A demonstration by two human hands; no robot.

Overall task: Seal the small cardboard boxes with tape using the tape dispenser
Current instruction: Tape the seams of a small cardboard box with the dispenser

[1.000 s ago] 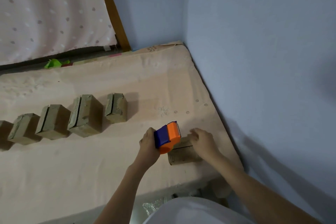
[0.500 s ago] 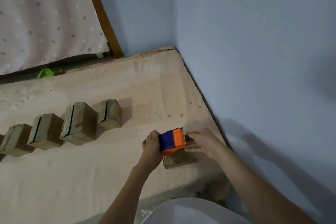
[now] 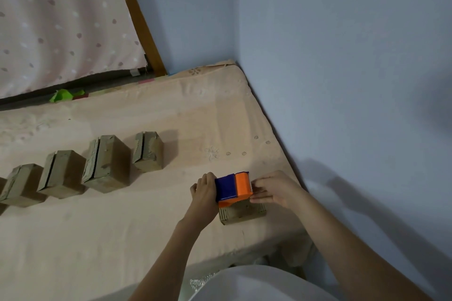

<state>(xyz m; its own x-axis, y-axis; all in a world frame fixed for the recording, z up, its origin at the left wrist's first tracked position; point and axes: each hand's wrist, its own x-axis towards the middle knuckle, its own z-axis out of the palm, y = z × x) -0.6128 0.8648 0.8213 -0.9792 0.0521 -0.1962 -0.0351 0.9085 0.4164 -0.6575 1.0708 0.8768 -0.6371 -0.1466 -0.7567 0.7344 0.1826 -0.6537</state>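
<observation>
The left hand (image 3: pixel 204 190) grips the blue-and-orange tape dispenser (image 3: pixel 233 187), which sits on top of a small cardboard box (image 3: pixel 241 212) near the mattress (image 3: pixel 122 227) corner. The right hand (image 3: pixel 276 190) pinches at the dispenser's orange end (fingertips partly hidden). Four more boxes (image 3: pixel 107 164) stand in a row to the left.

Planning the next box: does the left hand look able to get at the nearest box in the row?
Probably yes, once it lets go. The left hand grips the dispenser now, but bare mattress lies between it and the nearest box, with nothing in the way.
</observation>
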